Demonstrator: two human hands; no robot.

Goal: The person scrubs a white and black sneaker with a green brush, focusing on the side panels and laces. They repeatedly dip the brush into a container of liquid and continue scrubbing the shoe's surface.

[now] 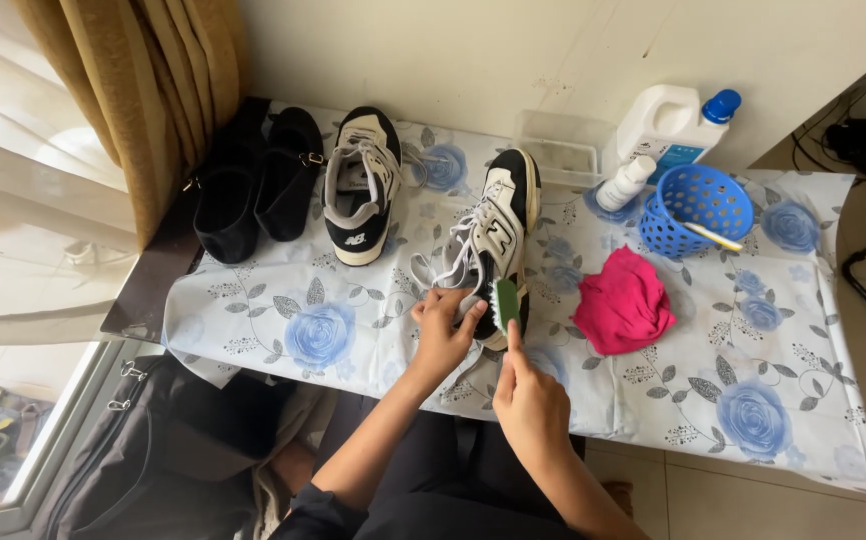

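Observation:
A black and white sneaker with loose grey laces lies on the table, toe toward me. My left hand grips its near end by the toe. My right hand holds a small green brush with white bristles, pressed against the toe edge of that sneaker. The matching second sneaker rests further left, untouched.
A floral blue and white cloth covers the table. A pair of black shoes sits at the far left. A pink rag, a blue basket, a small white bottle, a white jug and a clear tray stand to the right. A dark bag lies below.

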